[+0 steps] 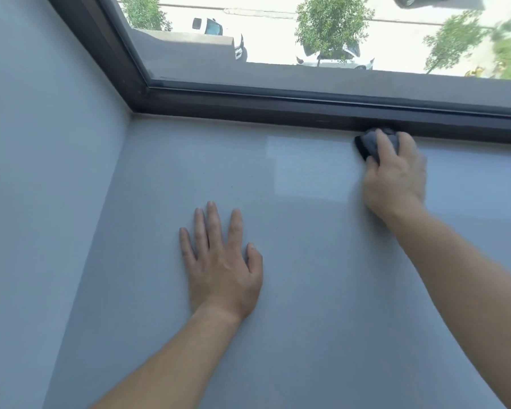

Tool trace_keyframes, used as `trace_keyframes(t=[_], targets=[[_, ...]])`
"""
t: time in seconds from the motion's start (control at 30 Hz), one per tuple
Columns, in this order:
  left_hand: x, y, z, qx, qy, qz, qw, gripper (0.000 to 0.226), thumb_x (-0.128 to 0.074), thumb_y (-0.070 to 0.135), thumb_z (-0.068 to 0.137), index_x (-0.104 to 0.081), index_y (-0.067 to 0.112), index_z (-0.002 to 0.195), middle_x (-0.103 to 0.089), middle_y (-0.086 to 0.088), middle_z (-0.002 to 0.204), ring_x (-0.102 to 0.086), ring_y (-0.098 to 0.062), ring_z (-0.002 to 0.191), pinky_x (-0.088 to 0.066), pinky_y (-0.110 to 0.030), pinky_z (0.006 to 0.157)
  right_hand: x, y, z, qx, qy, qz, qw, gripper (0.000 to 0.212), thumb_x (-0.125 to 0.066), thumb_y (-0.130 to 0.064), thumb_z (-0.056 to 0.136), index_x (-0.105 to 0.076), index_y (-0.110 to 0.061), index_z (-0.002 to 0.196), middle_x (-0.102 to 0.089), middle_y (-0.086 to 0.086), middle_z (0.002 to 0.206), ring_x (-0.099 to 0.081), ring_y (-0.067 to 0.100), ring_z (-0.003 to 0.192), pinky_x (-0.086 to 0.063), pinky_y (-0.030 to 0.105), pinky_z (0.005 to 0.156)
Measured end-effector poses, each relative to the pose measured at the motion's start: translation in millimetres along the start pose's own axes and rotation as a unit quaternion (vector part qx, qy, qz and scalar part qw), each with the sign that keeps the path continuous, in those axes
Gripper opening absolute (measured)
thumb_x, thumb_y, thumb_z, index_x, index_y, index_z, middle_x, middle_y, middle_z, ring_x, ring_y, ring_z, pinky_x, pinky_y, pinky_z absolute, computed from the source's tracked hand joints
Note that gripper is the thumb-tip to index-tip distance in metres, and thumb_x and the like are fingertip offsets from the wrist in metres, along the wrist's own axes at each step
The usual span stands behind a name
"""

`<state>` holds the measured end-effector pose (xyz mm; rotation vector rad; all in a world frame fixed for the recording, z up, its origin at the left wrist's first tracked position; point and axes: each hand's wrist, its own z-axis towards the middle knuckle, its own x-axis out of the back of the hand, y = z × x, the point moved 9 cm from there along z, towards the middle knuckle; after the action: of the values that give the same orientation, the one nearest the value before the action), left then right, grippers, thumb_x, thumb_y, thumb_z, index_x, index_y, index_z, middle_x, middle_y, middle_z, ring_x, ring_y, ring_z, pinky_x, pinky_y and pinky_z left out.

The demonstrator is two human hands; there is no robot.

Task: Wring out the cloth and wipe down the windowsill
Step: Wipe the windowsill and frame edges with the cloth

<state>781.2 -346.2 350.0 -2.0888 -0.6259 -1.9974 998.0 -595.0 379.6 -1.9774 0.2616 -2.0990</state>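
One dark cloth lies bunched against the window frame, with no clear long axis, clamped in the grip of the right hand. Beside it the left hand rests flat, fingers apart, on the windowsill.

A dark metal window frame borders a clear glass pane. Left of the frame stands a pale grey painted wall. Beyond the frame, outside, a white pickup truck, a white car and green leafy trees stand along a pale street.
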Motion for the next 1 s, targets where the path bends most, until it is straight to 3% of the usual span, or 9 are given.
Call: trace_keyframes(t=[0.1, 0.23, 0.3, 0.47, 0.67, 0.73, 0.87, 0.93, 1.0], targets=[[0, 1, -1, -0.005, -0.004, 0.004, 1.000, 0.065, -0.030, 0.044, 0.091, -0.030, 0.025, 0.154, -0.014, -0.014, 0.164, -0.005, -0.031, 0.152, -0.008, -0.058, 0.121, -1, 5, -8, -0.062, 0.006, 0.013, 0.998, 0.049, -0.045, -0.027, 0.099, -0.039, -0.024, 0.147, -0.027, 0.010, 0.156, -0.029, 0.038, 0.135, -0.021, 0.045, 0.117], [0, 1, -1, -0.003, -0.010, 0.003, 1.000, 0.065, -0.026, 0.045, 0.092, -0.028, 0.028, 0.155, -0.011, -0.011, 0.165, -0.002, -0.030, 0.153, -0.005, -0.056, 0.121, -18, -58, -45, 0.191, -0.034, 0.017, 0.981, 0.050, -0.047, -0.024, 0.092, -0.048, -0.019, 0.142, -0.039, 0.012, 0.149, -0.037, 0.037, 0.130, -0.028, 0.050, 0.113], [0, 0, -1, 0.000, -0.012, -0.001, 1.000, 0.065, -0.025, 0.046, 0.092, -0.026, 0.029, 0.155, -0.009, -0.010, 0.166, 0.001, -0.029, 0.153, -0.003, -0.055, 0.121, -22, -51, -44, 0.237, -0.067, 0.004, 0.969, 0.051, -0.045, -0.026, 0.092, -0.048, -0.020, 0.143, -0.040, 0.012, 0.149, -0.037, 0.038, 0.131, -0.025, 0.053, 0.115], [-1, 2, 2, -0.001, -0.006, 0.001, 1.000, 0.066, -0.026, 0.046, 0.091, -0.029, 0.028, 0.154, -0.012, -0.011, 0.165, -0.003, -0.030, 0.152, -0.004, -0.056, 0.121, -2, 8, -8, -0.025, 0.000, 0.037, 0.999, 0.049, -0.046, -0.028, 0.097, -0.042, -0.025, 0.146, -0.032, 0.007, 0.154, -0.033, 0.035, 0.134, -0.025, 0.048, 0.116], [-3, 1, 4, -0.004, -0.015, 0.010, 1.000, 0.067, -0.024, 0.047, 0.092, -0.024, 0.028, 0.156, -0.007, -0.010, 0.166, 0.001, -0.029, 0.152, 0.000, -0.055, 0.121, -20, -45, -90, 0.255, -0.092, 0.023, 0.962, 0.049, -0.046, -0.028, 0.095, -0.047, -0.019, 0.144, -0.036, 0.008, 0.152, -0.030, 0.034, 0.139, -0.021, 0.054, 0.119], [-3, -1, 5, -0.001, -0.015, 0.008, 1.000, 0.067, -0.023, 0.048, 0.092, -0.022, 0.029, 0.156, -0.006, -0.010, 0.166, 0.003, -0.028, 0.152, 0.001, -0.054, 0.121, -14, -22, -70, 0.228, -0.083, 0.015, 0.970, 0.050, -0.044, -0.026, 0.095, -0.047, -0.019, 0.144, -0.036, 0.010, 0.153, -0.032, 0.034, 0.137, -0.022, 0.054, 0.118], [-1, -3, 5, -0.002, -0.010, 0.001, 1.000, 0.068, -0.024, 0.048, 0.091, -0.026, 0.028, 0.155, -0.009, -0.011, 0.166, 0.000, -0.029, 0.152, 0.001, -0.054, 0.121, 5, 25, -29, 0.003, -0.004, 0.039, 0.999, 0.048, -0.045, -0.025, 0.097, -0.043, -0.025, 0.145, -0.033, 0.004, 0.153, -0.033, 0.032, 0.133, -0.025, 0.049, 0.116], [-1, -3, 5, -0.003, -0.011, -0.001, 1.000, 0.068, -0.024, 0.048, 0.090, -0.027, 0.028, 0.155, -0.010, -0.011, 0.165, -0.001, -0.029, 0.152, 0.001, -0.054, 0.121, 1, 7, -48, 0.012, -0.005, 0.041, 0.999, 0.048, -0.046, -0.025, 0.096, -0.043, -0.026, 0.144, -0.032, 0.002, 0.154, -0.032, 0.030, 0.135, -0.026, 0.048, 0.116], [-1, -4, 5, -0.002, -0.017, 0.002, 1.000, 0.069, -0.022, 0.049, 0.090, -0.025, 0.028, 0.155, -0.008, -0.010, 0.166, 0.001, -0.028, 0.152, 0.003, -0.053, 0.121, -8, -24, -89, 0.131, -0.033, 0.041, 0.990, 0.050, -0.048, -0.025, 0.093, -0.046, -0.022, 0.143, -0.034, 0.006, 0.153, -0.032, 0.034, 0.138, -0.028, 0.050, 0.116]])
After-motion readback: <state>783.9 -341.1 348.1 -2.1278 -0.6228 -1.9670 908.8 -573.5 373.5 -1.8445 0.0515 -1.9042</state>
